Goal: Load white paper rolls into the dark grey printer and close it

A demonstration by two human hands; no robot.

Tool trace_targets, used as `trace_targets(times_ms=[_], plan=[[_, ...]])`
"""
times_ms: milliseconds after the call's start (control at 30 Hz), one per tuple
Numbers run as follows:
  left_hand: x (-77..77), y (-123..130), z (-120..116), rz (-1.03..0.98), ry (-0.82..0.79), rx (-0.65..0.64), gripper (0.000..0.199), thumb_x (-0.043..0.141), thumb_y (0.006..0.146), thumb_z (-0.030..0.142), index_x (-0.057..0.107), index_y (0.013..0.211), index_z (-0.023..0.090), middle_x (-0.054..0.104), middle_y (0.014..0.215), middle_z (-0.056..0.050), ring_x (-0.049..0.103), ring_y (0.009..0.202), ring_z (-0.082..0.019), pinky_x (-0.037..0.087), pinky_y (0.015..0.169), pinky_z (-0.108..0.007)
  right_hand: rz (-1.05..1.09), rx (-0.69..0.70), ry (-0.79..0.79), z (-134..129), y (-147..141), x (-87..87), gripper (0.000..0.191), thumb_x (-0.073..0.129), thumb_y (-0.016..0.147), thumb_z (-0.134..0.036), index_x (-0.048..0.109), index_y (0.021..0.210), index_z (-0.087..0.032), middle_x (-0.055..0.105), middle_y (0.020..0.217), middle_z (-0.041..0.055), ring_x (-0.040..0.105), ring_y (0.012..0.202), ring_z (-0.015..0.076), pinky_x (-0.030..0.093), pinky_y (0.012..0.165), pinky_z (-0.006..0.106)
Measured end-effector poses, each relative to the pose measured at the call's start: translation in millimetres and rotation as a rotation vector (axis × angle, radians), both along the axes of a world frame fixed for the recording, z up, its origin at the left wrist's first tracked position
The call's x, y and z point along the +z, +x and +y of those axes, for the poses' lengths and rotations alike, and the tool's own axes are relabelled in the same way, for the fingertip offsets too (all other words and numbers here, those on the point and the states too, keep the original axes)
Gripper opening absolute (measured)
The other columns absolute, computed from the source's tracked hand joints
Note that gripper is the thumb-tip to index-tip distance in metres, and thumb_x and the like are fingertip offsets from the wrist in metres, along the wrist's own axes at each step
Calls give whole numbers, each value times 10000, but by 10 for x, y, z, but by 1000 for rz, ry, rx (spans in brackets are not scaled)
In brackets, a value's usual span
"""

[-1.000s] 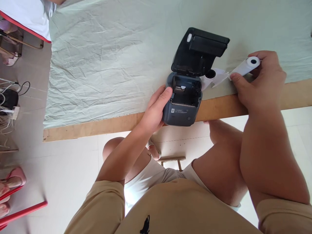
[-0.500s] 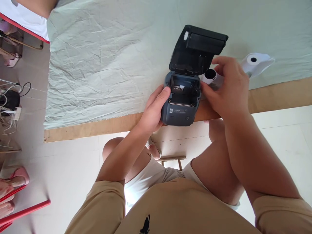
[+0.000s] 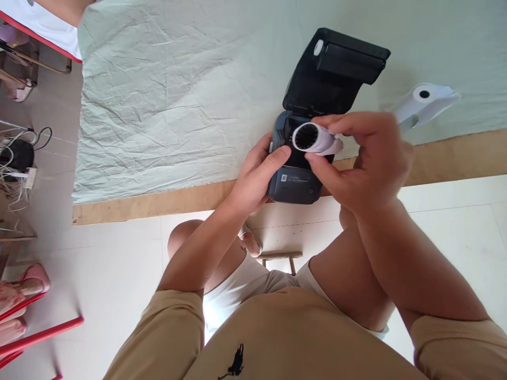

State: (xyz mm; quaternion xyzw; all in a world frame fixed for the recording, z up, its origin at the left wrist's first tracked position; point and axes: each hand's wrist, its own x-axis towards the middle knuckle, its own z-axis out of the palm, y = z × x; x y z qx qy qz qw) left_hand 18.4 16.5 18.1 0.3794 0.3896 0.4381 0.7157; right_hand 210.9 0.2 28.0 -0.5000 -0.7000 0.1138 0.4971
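Observation:
A dark label printer (image 3: pixel 295 184) with its lid (image 3: pixel 328 79) swung up is gripped along its left side by my left hand (image 3: pixel 257 171). Between the thumb and fingers of my right hand (image 3: pixel 366 158) is a small white paper roll (image 3: pixel 320 141) with a wide dark core. That roll is over the printer's uncovered compartment and hides most of it; whether it touches the inside I cannot tell. Farther right on the cloth lies a second white paper roll (image 3: pixel 425 100), with a narrower core and a loose end of paper.
A pale green, wrinkled cloth (image 3: pixel 166 105) covers the table, whose bare wooden edge (image 3: pixel 154 205) faces me. Another person's arm (image 3: pixel 65 8) reaches in at the upper left. Cables (image 3: pixel 16 169) and red bars (image 3: pixel 43 335) stand at the left, and a small stool (image 3: pixel 281 257) is below.
My right hand has brought the paper roll leftward from beside the printer to over its compartment. The printer has shifted slightly right, and its lid still stands up.

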Motion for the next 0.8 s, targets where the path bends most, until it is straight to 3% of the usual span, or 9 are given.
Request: trace_targets(times_ms=[100, 267, 400, 500, 567, 667, 800], plan=[[22, 8, -3, 10, 25, 16, 493, 895, 973, 703, 783, 1192, 275, 841, 1018, -30, 903, 1087, -324, 734, 855, -417, -113, -53, -50, 21, -37, 34, 118, 704, 1048, -266, 754, 1119, -346, 907, 1250, 69, 879, 1245, 364, 696, 1116, 610], [8, 26, 0, 24, 30, 16, 461, 854, 997, 706, 775, 1157, 281, 810, 946, -17, 877, 1004, -287, 715, 795, -386, -157, -136, -69, 47, 33, 44, 146, 695, 1035, -273, 778, 1127, -351, 920, 1262, 57, 871, 1278, 370, 704, 1093, 609], [-16, 16, 5, 33, 42, 2, 477, 868, 987, 704, 773, 1183, 280, 805, 958, -19, 872, 1003, -289, 708, 801, -390, -180, -65, -179, 71, 44, 66, 202, 734, 1015, -240, 814, 1157, -359, 895, 1332, 53, 832, 1347, 369, 656, 1212, 616], [-27, -1, 9, 24, 52, -4, 461, 853, 1001, 704, 772, 1184, 288, 807, 943, -11, 866, 971, -275, 685, 766, -366, -106, 0, 20, 98, 28, 32, 256, 704, 1022, -149, 848, 1059, -357, 874, 1314, 54, 864, 1178, 314, 696, 1044, 552], [-33, -9, 17, 11, 59, -28, 467, 867, 988, 702, 772, 1178, 286, 805, 938, -6, 844, 891, -248, 643, 705, -341, -116, -13, 203, 122, 15, -23, 307, 694, 1017, -84, 844, 992, -351, 879, 1154, 32, 869, 1015, 273, 682, 882, 504], [-65, -21, 47, 14, 71, -35, 520, 882, 956, 728, 761, 1164, 266, 809, 946, -16, 827, 847, -241, 624, 675, -343, -180, -41, 365, 148, -4, -119, 292, 746, 991, -64, 824, 1011, -344, 866, 954, -30, 864, 896, 247, 621, 773, 458], [-175, -56, 126, -2, 173, -34, 623, 863, 965, 744, 708, 1360, 288, 864, 1230, -62, 863, 1161, -319, 710, 957, -433, -160, 71, 395, 98, -8, -190, 148, 821, 1002, -245, 792, 1129, -316, 849, 852, -60, 880, 903, 253, 592, 799, 452]])
